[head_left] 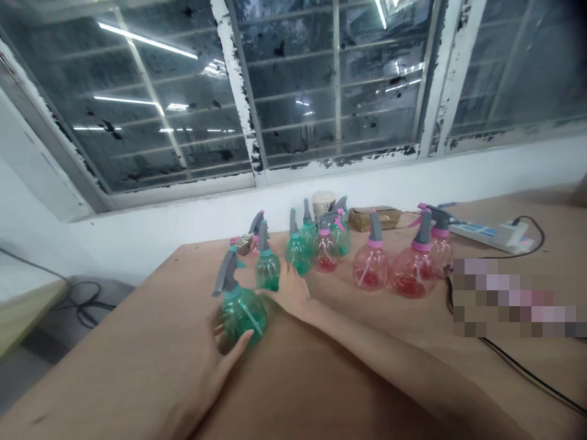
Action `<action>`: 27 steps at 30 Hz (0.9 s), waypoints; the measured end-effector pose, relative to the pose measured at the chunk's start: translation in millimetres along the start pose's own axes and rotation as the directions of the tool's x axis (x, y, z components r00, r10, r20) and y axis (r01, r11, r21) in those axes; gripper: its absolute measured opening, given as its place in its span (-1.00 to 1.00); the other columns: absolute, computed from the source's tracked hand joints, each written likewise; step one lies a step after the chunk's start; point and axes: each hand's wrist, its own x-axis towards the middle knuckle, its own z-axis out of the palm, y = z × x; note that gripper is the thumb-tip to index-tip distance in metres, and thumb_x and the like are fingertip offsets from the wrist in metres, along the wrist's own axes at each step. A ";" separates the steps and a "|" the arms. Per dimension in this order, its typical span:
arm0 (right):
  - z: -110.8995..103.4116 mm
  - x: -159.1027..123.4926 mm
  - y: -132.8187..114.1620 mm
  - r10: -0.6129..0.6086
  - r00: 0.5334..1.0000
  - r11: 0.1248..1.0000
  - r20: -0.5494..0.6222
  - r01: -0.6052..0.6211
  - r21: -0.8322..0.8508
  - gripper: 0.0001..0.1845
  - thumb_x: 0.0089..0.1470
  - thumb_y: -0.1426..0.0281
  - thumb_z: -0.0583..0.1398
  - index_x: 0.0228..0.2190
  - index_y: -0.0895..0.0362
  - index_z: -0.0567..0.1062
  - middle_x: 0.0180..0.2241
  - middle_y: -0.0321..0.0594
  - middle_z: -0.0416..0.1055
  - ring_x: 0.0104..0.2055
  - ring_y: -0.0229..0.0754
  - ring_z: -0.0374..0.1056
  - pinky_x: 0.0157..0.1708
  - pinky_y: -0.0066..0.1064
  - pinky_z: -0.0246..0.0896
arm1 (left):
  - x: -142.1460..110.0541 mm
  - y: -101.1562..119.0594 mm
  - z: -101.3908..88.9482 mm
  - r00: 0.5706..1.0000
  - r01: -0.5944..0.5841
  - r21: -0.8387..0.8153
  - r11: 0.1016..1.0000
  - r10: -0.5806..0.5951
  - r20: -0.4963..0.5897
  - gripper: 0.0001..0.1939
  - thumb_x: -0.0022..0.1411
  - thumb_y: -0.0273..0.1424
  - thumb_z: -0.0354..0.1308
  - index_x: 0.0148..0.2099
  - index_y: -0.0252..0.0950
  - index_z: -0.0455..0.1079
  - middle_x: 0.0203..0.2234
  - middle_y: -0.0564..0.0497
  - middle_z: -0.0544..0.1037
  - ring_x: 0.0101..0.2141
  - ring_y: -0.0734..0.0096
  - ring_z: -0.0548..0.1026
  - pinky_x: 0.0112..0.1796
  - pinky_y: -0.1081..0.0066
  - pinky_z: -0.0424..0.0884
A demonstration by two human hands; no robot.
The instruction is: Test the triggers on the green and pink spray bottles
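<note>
My left hand (224, 342) is wrapped round the lower side of a green spray bottle (245, 315) with a grey trigger head and teal collar, which leans to the left. Just beyond it stands a second green spray bottle (267, 270). My right hand (293, 293) is at that bottle's right side and base, thumb in front and fingers alongside. More green spray bottles (299, 252) stand behind my right hand. To the right are red spray bottles with pink collars: a small one (326, 253), a round one (370, 269) and a wider one (413, 275).
A white tub (323, 201) and a brown package (375, 218) sit by the wall. At right lie a power strip (490, 235) and a black cable (527, 370). A blurred-out patch covers part of the right side. The table's left edge slopes past loose cables (87, 305).
</note>
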 end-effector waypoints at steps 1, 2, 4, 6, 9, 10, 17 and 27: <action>-5.1 -4.2 -0.7 0.002 1.000 1.000 0.016 -0.002 -0.011 0.06 -0.17 0.03 0.26 0.19 0.26 -0.07 -0.03 0.18 0.29 0.01 0.15 0.27 -0.15 -0.11 0.27 | -3.0 4.1 3.6 1.000 -0.008 0.006 1.000 0.008 0.027 -0.30 0.00 -0.16 0.23 0.15 -0.19 0.07 -0.02 -0.12 0.39 -0.09 0.06 0.47 -0.07 0.02 0.41; -11.6 -8.7 -0.4 0.003 0.999 1.000 0.033 -0.003 -0.027 0.07 -0.18 0.09 0.30 0.20 0.26 -0.07 -0.03 0.18 0.29 0.00 0.15 0.28 -0.15 -0.11 0.27 | -5.4 8.2 7.4 0.999 -0.010 0.011 1.000 0.010 0.046 -0.30 0.01 -0.16 0.23 0.15 -0.18 0.06 -0.01 -0.12 0.39 -0.08 0.06 0.46 -0.06 0.02 0.41; -27.4 -18.4 4.3 0.007 0.997 0.998 0.076 -0.002 -0.063 -0.02 -0.17 0.20 0.32 0.18 0.27 0.02 -0.04 0.19 0.33 -0.03 0.17 0.32 -0.17 -0.11 0.29 | -8.6 16.4 15.2 0.997 0.007 0.020 1.000 -0.008 0.071 -0.30 0.03 -0.14 0.21 0.16 -0.19 0.04 -0.01 -0.15 0.40 -0.07 0.05 0.46 -0.06 0.01 0.40; -45.2 -28.4 14.9 0.016 0.990 0.998 0.143 -0.006 -0.065 -0.24 -0.09 0.25 0.28 0.09 0.28 0.20 -0.13 0.15 0.41 -0.12 0.17 0.39 -0.22 -0.08 0.30 | -10.3 24.4 22.3 0.993 0.027 0.031 0.999 -0.030 0.113 -0.29 0.06 -0.13 0.18 0.19 -0.20 -0.01 0.00 -0.17 0.39 -0.06 0.05 0.45 -0.06 0.01 0.39; -71.2 -43.3 38.7 -0.007 0.976 0.999 0.220 -0.001 0.036 -0.59 0.01 0.34 0.21 -0.08 0.22 0.38 -0.22 0.04 0.49 -0.23 0.06 0.45 -0.24 -0.10 0.32 | -10.8 34.9 31.8 0.979 0.007 0.051 0.999 -0.018 0.205 -0.28 0.11 -0.15 0.16 0.22 -0.19 -0.07 0.01 -0.16 0.38 -0.03 0.08 0.43 -0.03 0.01 0.35; -79.2 -48.2 47.1 -0.022 0.975 0.994 0.222 -0.002 0.107 -0.66 0.03 0.38 0.20 -0.12 0.19 0.40 -0.23 -0.01 0.50 -0.24 0.01 0.45 -0.22 -0.11 0.32 | -10.5 37.8 35.2 0.975 0.001 0.057 0.998 -0.014 0.222 -0.28 0.11 -0.15 0.16 0.22 -0.18 -0.07 0.02 -0.15 0.38 -0.02 0.08 0.42 -0.03 0.02 0.34; -126.1 -72.2 70.1 -0.041 0.997 0.823 0.072 -0.007 0.568 -0.53 0.06 0.25 0.18 0.02 0.03 0.27 -0.04 -0.13 0.39 -0.01 -0.15 0.34 0.01 -0.11 0.22 | 0.6 61.3 75.8 0.957 -0.095 0.056 0.994 0.076 0.280 -0.26 0.12 -0.13 0.14 0.25 -0.18 -0.09 0.11 -0.18 0.27 0.06 0.05 0.33 -0.01 0.02 0.30; -115.4 -45.3 50.9 0.161 0.969 0.711 -0.188 0.019 0.703 -0.27 -0.14 0.22 0.31 0.06 0.04 0.18 0.09 -0.07 0.23 0.06 -0.06 0.26 0.04 -0.15 0.18 | 12.9 81.0 117.8 0.910 -0.225 0.077 0.971 0.182 0.373 -0.25 0.12 -0.09 0.14 0.23 -0.30 -0.04 0.05 -0.23 0.29 0.07 0.02 0.29 0.00 0.05 0.27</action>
